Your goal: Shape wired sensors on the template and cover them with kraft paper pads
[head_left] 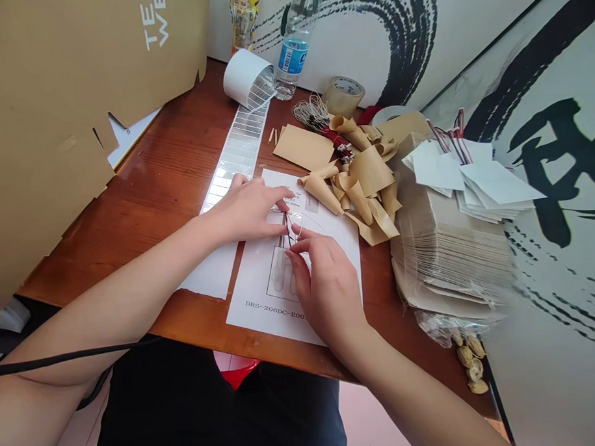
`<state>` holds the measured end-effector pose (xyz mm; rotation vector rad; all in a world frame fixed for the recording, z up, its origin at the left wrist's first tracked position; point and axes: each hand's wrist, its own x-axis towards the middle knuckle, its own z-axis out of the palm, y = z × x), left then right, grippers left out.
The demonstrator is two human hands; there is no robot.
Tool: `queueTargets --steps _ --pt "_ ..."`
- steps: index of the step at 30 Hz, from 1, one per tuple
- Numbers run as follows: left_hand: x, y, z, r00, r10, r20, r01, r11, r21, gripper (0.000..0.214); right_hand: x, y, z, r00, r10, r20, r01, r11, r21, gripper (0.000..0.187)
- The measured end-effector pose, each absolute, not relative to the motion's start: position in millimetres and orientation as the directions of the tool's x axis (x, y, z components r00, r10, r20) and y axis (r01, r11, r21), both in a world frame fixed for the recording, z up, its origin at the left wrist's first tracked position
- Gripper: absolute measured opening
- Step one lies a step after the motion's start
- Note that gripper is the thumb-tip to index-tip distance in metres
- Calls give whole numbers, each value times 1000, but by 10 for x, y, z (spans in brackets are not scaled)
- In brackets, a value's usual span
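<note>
Over a printed sheet (254, 312), my left hand (248, 208) and my right hand (326, 277) come close together. Between them runs a short length of thin red and black wires (288, 228). The right thumb and forefinger pinch its lower end. My left thumb and fingers close around the upper part, partly hiding it. The sheet carries a line drawing and the text "DRS-206DC-E00", with the rest covered by the right hand. Left of the sheet, a strip of silvery labels (236, 150) unrolls from a label roll (246, 75).
Curled brown paper pieces (371, 171), a wire bundle (318, 118) and a tan card (302, 147) lie beyond the hands. At right, a stack of cardboard (449, 250) bears white cards (496, 183). A water bottle (292, 57) and tape roll (344, 94) stand behind; a large carton (79, 126) borders the left.
</note>
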<state>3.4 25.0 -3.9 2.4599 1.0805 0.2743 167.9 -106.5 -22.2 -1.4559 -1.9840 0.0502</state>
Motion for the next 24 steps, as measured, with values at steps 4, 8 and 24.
queueTargets --steps 4,8,24 --pt "-3 276 -42 687 727 -19 641 -593 488 72 1687 -1056 -213 -160 850 502 838 386 -386 11" --pt "-32 319 -75 700 713 -42 634 -592 498 81 1695 -1054 -205 -167 848 502 833 394 -389 12" --pt "-43 295 1 701 709 -80 637 -572 517 88 1700 -1049 -266 -177 851 494 811 410 -417 13"
